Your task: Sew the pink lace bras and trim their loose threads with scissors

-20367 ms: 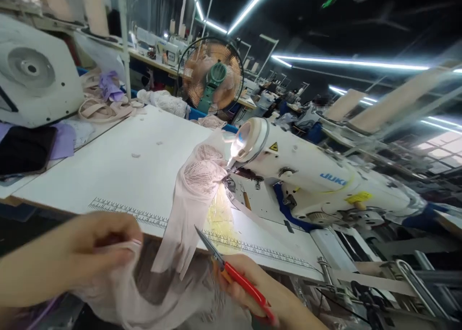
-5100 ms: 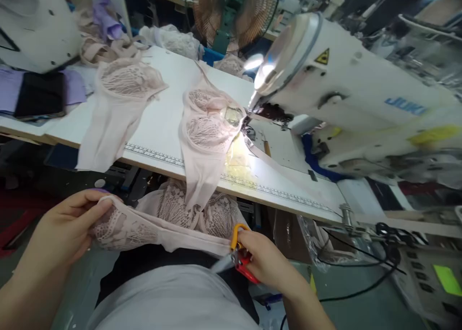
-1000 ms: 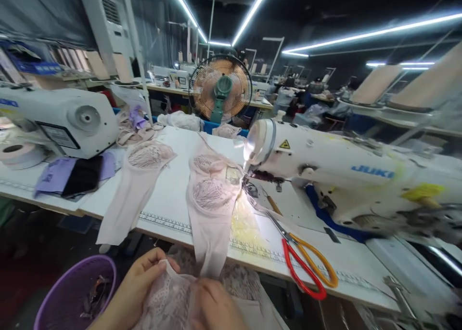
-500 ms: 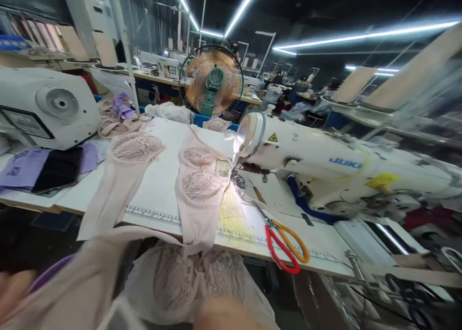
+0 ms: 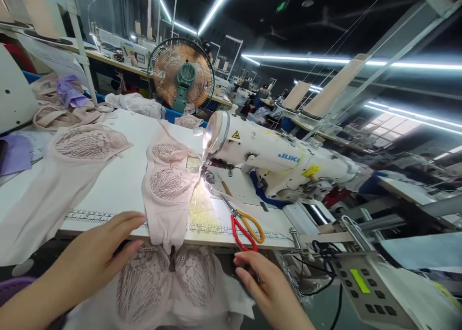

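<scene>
My left hand (image 5: 104,245) hovers at the table's front edge, fingers apart and holding nothing, left of a pale pink lace bra (image 5: 168,180) whose upper side lies at the needle of a white sewing machine (image 5: 267,151). My right hand (image 5: 262,284) is in front of the edge, thumb and fingers apart with nothing between them, just below scissors (image 5: 242,224) with one red and one orange handle. Another lace bra (image 5: 144,286) hangs below the edge between my hands. A third lace piece (image 5: 86,144) lies on the left of the table.
A ruler strip (image 5: 216,230) runs along the table's front edge. Behind the table stands a large fan (image 5: 186,74). A control box (image 5: 364,286) with buttons is at lower right, beside black cables. Beige straps and purple cloth (image 5: 70,91) are piled at back left.
The view has turned to the right. Both hands have come up to the table's front edge and are clearly visible. The cloth blurred at lower left is no longer there.
</scene>
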Demonstrator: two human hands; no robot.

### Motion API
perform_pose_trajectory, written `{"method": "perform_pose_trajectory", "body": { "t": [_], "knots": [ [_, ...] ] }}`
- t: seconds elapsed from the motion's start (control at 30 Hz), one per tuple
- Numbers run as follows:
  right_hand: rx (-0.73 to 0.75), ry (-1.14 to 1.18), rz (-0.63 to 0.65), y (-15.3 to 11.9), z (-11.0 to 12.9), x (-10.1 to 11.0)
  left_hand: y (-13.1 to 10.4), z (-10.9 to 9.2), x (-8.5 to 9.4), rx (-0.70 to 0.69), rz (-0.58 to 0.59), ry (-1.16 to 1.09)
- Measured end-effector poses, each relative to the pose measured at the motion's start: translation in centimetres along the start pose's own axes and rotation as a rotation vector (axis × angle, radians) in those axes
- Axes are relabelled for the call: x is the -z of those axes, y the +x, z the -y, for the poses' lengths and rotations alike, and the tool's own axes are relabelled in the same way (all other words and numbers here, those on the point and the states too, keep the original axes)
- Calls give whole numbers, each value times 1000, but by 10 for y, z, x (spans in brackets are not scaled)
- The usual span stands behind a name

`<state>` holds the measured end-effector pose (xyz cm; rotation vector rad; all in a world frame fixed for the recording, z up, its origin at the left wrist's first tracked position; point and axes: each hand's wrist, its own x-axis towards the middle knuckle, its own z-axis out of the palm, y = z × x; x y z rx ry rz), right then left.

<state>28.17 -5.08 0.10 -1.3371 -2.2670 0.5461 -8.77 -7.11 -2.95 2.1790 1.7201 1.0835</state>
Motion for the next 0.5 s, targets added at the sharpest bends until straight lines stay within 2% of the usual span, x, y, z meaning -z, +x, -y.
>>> {"method": "perform_pose_trajectory", "body": {
  "t": [0.03,0.1,0.17,0.2,0.27,0.33,0.4,0.43,0.47,0.5],
  "knots": [
    [14,31,33,4,8,-2,21,0,-5,-101,94,89],
    [30,88,98,14,21,-10,57,0,-13,-202,221,277],
    [29,147,129,24,28,-23,75,1,-18,-216,244,344],
    [23,192,131,29,29,-32,77,0,-19,-221,243,363],
    [10,328,128,39,30,-52,64,-3,-23,-257,244,381],
    [15,506,144,46,32,-73,38,-9,-31,-334,241,356],
    [1,728,197,52,39,-91,5,-13,-42,-408,119,185],
    [-21,848,228,54,43,-98,-11,-14,-48,-400,89,78],
    [-43,958,258,55,47,-102,-25,-15,-54,-315,132,-53],
    [-60,1033,295,55,51,-104,-37,-14,-58,-201,113,-194]
  ]
}}
